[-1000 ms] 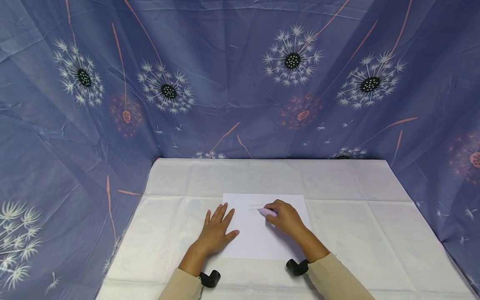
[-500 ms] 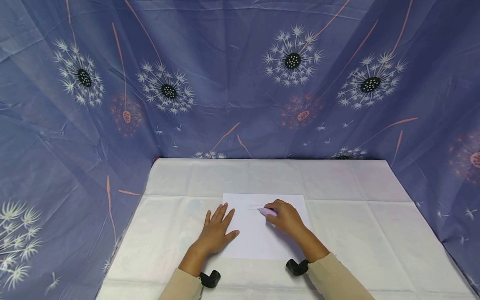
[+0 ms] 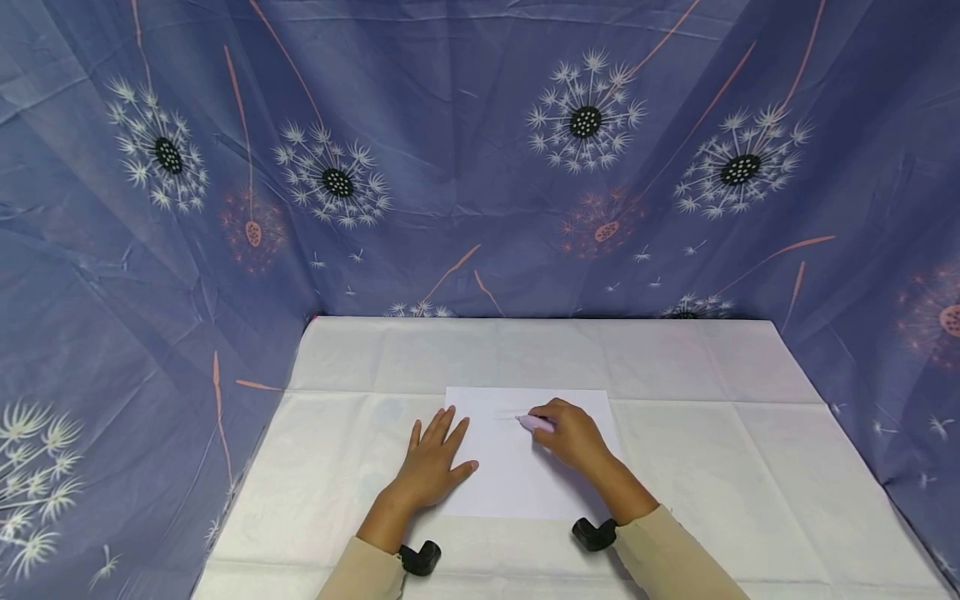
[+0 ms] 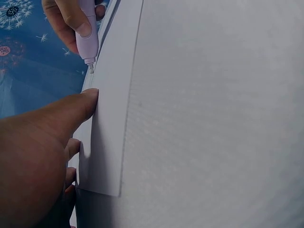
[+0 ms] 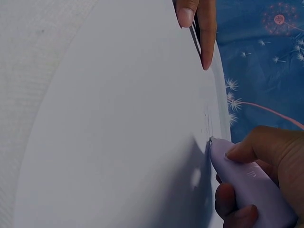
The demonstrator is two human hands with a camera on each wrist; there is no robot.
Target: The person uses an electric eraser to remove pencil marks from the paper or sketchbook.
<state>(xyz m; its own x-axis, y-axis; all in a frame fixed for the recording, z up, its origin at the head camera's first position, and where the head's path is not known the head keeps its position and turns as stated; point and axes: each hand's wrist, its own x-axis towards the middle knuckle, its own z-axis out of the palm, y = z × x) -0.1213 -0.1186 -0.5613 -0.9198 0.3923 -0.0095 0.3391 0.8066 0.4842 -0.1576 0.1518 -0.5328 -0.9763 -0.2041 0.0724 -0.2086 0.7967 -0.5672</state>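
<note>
A sheet of white paper [image 3: 502,483] lies on the white cloth, with a few faint thin lines [image 5: 206,118] near its far part. My left hand [image 3: 429,468] rests with spread, straight fingers on the paper's left edge. Between thumb and curled fingers, my right hand [image 3: 576,435] grips a thick lavender pen-shaped tool [image 3: 536,424]. In the right wrist view this lavender tool [image 5: 251,185] points its narrow metallic tip at the faint lines. From the left wrist view the tip seems at or just over the sheet; contact is hard to tell.
White creased cloth [image 3: 705,467] covers the table around the paper. A blue curtain with dandelion print [image 3: 465,167] hangs behind and at both sides. Black wrist-worn devices [image 3: 421,558] sit beside both beige sleeves [image 3: 678,554].
</note>
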